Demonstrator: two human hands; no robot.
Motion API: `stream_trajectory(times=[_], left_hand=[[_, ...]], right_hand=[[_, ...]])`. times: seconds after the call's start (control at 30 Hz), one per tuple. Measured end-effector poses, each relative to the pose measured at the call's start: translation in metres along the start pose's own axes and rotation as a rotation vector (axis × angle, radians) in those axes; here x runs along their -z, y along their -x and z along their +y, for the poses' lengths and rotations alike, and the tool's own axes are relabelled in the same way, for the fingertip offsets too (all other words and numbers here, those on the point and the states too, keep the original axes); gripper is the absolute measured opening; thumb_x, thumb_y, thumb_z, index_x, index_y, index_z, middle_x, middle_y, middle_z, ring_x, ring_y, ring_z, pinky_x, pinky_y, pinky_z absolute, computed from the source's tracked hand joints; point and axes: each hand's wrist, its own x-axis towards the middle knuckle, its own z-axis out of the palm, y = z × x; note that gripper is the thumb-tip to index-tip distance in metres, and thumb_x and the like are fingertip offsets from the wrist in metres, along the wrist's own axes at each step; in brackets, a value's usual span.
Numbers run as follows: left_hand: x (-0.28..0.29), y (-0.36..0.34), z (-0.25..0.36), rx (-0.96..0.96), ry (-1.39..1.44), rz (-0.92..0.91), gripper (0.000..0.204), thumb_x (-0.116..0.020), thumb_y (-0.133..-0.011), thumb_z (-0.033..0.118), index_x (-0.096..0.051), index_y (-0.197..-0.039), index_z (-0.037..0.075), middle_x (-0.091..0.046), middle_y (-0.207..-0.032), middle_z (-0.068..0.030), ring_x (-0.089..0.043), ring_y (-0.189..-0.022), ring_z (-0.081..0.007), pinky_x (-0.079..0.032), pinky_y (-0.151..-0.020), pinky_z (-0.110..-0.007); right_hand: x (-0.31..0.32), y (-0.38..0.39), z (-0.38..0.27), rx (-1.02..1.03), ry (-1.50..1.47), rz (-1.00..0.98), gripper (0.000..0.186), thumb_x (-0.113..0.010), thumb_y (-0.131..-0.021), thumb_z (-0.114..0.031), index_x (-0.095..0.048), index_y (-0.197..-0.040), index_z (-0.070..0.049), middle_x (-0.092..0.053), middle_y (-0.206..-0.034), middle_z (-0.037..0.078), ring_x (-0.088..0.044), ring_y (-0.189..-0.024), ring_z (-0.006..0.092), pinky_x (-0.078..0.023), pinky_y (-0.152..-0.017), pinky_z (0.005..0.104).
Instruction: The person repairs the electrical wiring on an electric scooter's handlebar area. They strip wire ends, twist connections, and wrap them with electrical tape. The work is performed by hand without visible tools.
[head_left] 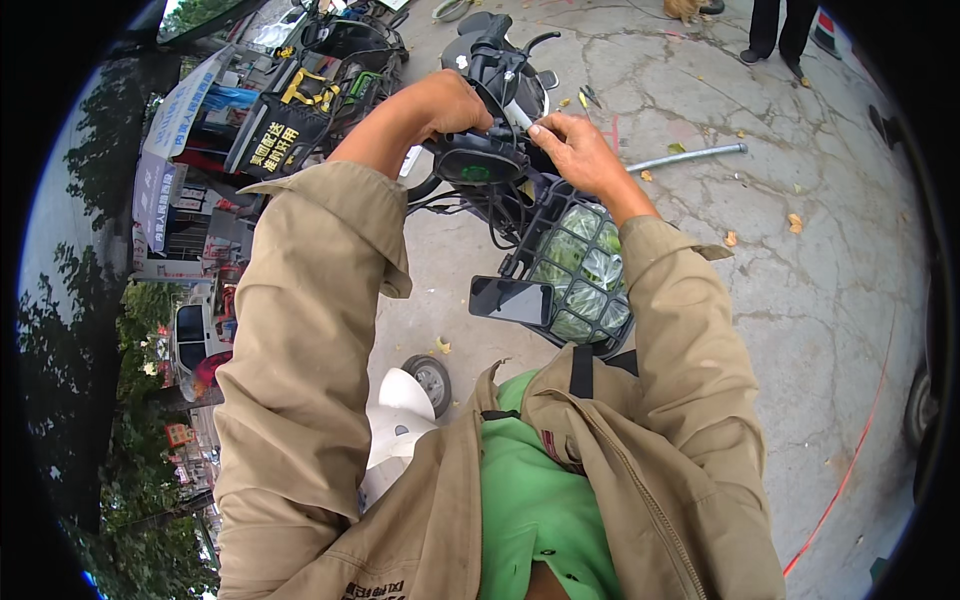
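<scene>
From where I sit much is hidden: the scooter in the upper middle of the frame is largely covered by my two sleeves, its front wheel peeps out low at centre, and the frame's rim is black all round. My left hand is wrapped shut around the handlebar just above the round dashboard; my right hand, just beside it, has its fingers pinched narrowly on a small white piece at the handlebar (what that piece is I cannot make out). The scooter is black, with one rectangular mirror below the dashboard and one wire basket at centre holding green leafy stuff in clear wrap. I count two hands, one mirror, one basket, one wheel in sight. One grey metal pipe lies on the cracked concrete at upper right, and one person's legs stand cut off at the top edge.
</scene>
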Motion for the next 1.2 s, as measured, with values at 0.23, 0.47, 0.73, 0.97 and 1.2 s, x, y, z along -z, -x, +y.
stream_trajectory(times=[0.23, 0.47, 0.73, 0.97, 1.2], left_hand=[[0.001, 0.003, 0.001, -0.015, 0.035, -0.019, 0.018, -0.082, -0.077, 0.010, -0.085, -0.092, 0.000, -0.078, -0.083, -0.0079, -0.069, -0.075, -0.0176, -0.057, -0.073, -0.035], [0.003, 0.003, 0.000, 0.007, 0.059, -0.025, 0.017, -0.082, -0.079, 0.009, -0.085, -0.094, 0.000, -0.079, -0.086, -0.0088, -0.070, -0.077, -0.0184, -0.058, -0.074, -0.034], [0.005, 0.006, -0.001, -0.028, 0.020, -0.020, 0.018, -0.082, -0.080, 0.010, -0.086, -0.095, 0.000, -0.080, -0.088, -0.0089, -0.070, -0.077, -0.0187, -0.057, -0.076, -0.035], [0.000, 0.006, -0.006, -0.048, 0.036, -0.014, 0.019, -0.085, -0.078, 0.009, -0.086, -0.094, 0.000, -0.080, -0.085, -0.0097, -0.071, -0.076, -0.0180, -0.059, -0.075, -0.035], [0.001, 0.010, -0.011, -0.084, 0.036, -0.023, 0.018, -0.084, -0.078, 0.011, -0.086, -0.092, 0.000, -0.078, -0.080, -0.0086, -0.069, -0.073, -0.0183, -0.058, -0.074, -0.036]], right_hand=[[0.000, -0.002, 0.006, 0.035, -0.029, 0.005, 0.042, -0.068, -0.105, -0.035, -0.077, -0.113, 0.005, -0.079, -0.098, 0.022, -0.075, -0.091, 0.0320, -0.057, -0.084, 0.0438], [0.001, -0.005, 0.003, -0.047, 0.011, -0.053, 0.045, -0.063, -0.110, -0.039, -0.075, -0.111, 0.004, -0.077, -0.096, 0.011, -0.069, -0.090, 0.0194, -0.055, -0.083, 0.0369], [0.000, -0.006, 0.004, -0.050, 0.019, -0.075, 0.041, -0.062, -0.111, -0.037, -0.072, -0.107, 0.003, -0.073, -0.091, 0.008, -0.065, -0.086, 0.0173, -0.053, -0.080, 0.0358], [-0.009, -0.002, 0.017, 0.018, -0.085, 0.004, 0.040, -0.066, -0.106, -0.035, -0.074, -0.112, 0.003, -0.077, -0.095, 0.023, -0.073, -0.088, 0.0348, -0.056, -0.082, 0.0451], [-0.006, -0.002, 0.014, -0.022, -0.084, -0.043, 0.042, -0.067, -0.106, -0.038, -0.074, -0.112, 0.003, -0.076, -0.092, 0.020, -0.070, -0.084, 0.0303, -0.056, -0.080, 0.0434]])
